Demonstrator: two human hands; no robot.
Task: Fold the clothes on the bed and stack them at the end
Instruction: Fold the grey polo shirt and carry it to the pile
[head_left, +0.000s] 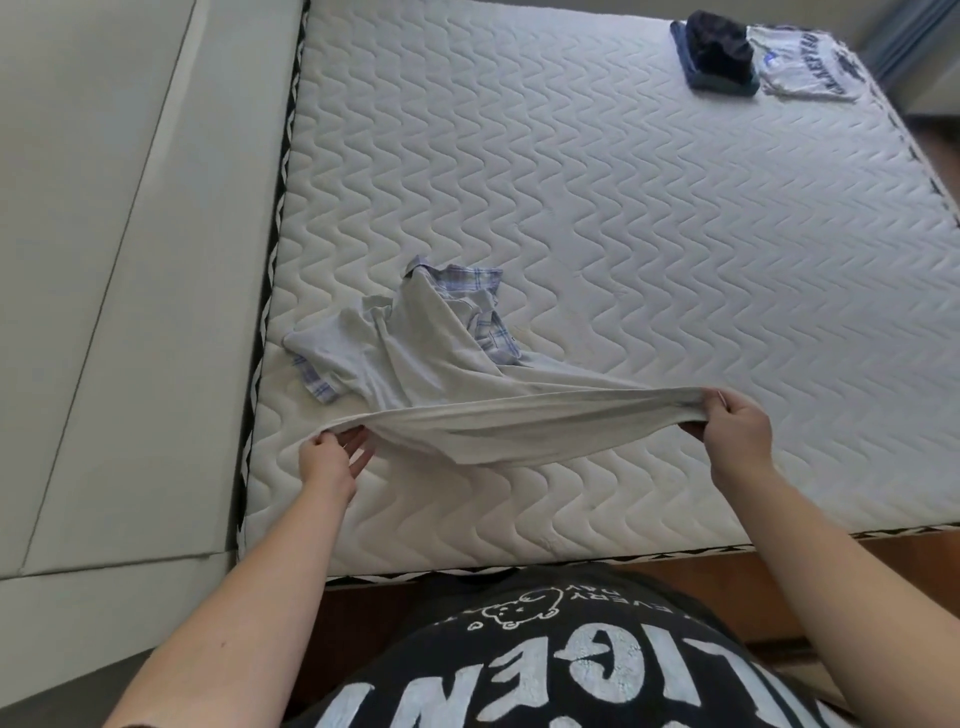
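You have a single view, from the camera on your head, looking forward and steeply down over the mattress (597, 218) from its near edge. Your torso fills 6 o'clock, close to the lens; the headboard (104, 208) runs along 9 to 11 o'clock, and the far corner sits distant at 1 o'clock.

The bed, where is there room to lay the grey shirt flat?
The widest bare patch of mattress runs between the plaid garment and the far corner. That corner is crowded: a dark folded pile sits beside a white printed shirt. The left hand and right hand hold the grey shirt over another bare strip.
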